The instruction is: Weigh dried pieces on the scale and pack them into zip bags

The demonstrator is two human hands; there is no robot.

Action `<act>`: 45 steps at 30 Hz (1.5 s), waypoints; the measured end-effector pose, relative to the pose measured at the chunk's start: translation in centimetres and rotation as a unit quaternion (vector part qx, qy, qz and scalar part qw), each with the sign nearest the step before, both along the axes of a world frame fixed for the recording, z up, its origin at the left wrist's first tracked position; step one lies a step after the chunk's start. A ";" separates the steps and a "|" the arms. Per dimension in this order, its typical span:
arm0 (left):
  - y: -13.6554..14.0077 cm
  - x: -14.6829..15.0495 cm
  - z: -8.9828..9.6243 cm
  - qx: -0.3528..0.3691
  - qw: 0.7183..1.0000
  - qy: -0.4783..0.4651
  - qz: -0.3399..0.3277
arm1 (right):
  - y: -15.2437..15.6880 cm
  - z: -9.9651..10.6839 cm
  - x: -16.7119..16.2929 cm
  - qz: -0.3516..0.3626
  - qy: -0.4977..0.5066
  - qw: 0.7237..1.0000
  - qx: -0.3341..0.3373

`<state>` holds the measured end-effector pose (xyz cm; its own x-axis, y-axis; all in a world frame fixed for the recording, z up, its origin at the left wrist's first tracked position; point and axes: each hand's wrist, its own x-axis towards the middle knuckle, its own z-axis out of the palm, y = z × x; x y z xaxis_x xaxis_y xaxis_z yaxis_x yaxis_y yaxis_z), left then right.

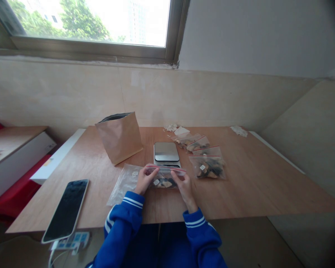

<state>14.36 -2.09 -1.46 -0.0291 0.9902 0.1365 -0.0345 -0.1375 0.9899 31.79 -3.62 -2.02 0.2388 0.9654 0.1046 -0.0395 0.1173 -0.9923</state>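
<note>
A clear zip bag [164,182] with dark and pale dried pieces and a small white packet lies in front of me. My left hand [146,179] pinches the left end of its red-striped top edge between thumb and fingers. At the other end, my right hand [183,183] grips the same edge, thumb on the strip. Just behind the bag stands a small scale [166,152] with a bare metal plate. Flat clear plastic bags [122,186] lie beside and partly under my left hand. Whether the zip is closed cannot be made out.
A brown paper bag [120,137] stands upright at the back left. Filled zip bags [208,166] lie in a row to the right of the scale, with white scraps [171,127] behind. A phone [67,210] with a cable overhangs the front left edge. Crumpled white material [239,130] lies back right.
</note>
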 end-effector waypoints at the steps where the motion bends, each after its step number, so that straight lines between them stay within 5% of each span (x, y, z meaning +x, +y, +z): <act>1: 0.0 -0.1 -0.1 0.004 1.000 0.004 -0.001 | 0.0 0.1 0.0 0.013 -0.001 1.000 0.003; 21: -0.2 -0.3 0.5 0.008 0.998 0.058 -0.006 | 0.1 -0.5 0.3 0.043 -0.044 0.997 0.050; 26: -1.1 0.0 1.9 0.059 0.994 0.089 -0.031 | 0.1 1.3 2.1 0.006 -0.103 0.992 0.073; 29: -1.7 0.3 3.2 0.100 0.986 0.124 -0.054 | -0.5 4.1 2.7 -0.046 -0.231 0.960 0.150; 35: -1.7 0.6 4.4 0.164 0.971 0.154 -0.076 | -0.9 8.4 1.2 0.123 -0.476 0.852 0.182; 45: -2.2 -0.2 4.5 0.158 0.970 0.154 -0.100 | -0.5 7.4 0.8 0.139 -0.474 0.843 0.210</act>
<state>14.19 -4.28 3.06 0.2505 0.8788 0.4062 0.1987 -0.4573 0.8668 32.62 -4.08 5.41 -0.3743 0.8003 0.4684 0.6652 0.5836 -0.4658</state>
